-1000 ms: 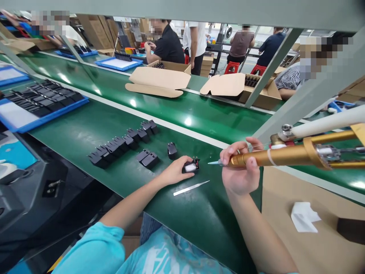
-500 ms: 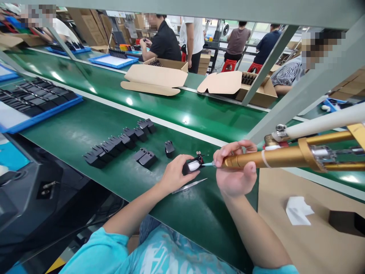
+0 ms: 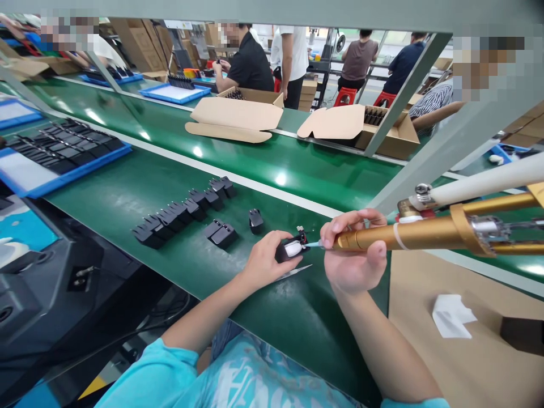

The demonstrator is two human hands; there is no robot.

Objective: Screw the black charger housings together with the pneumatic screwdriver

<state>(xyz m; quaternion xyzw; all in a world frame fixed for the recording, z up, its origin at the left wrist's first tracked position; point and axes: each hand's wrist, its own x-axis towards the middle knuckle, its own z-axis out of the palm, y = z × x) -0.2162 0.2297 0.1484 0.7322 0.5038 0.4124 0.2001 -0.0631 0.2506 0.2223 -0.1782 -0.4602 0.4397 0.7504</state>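
Observation:
My left hand (image 3: 268,259) is closed around a small black power adapter housing (image 3: 281,253), with white material in its open side and metal prongs at its far end. My right hand (image 3: 355,252) wraps around the front of a gold glue dispenser (image 3: 402,236). Its pale blue nozzle tip (image 3: 313,244) points left and meets the housing's open side. Under my left hand, partly hidden, lie metal tweezers (image 3: 297,272). Beyond that hand, a single black adapter (image 3: 255,221) stands on the green bench, with a pair of adapters (image 3: 220,233) to its left.
A row of several black adapters (image 3: 178,215) runs across the bench (image 3: 127,170). At far left is a blue tray (image 3: 85,173) of black parts. White tissue (image 3: 453,316) lies on cardboard (image 3: 412,306) at right. A slanted grey post (image 3: 429,161) rises nearby. Co-workers sit beyond open cartons (image 3: 238,113).
The whole view has shifted slightly, so things appear a little further right. My hands keep their hold on the adapter housing and glue dispenser, the nozzle still at the housing.

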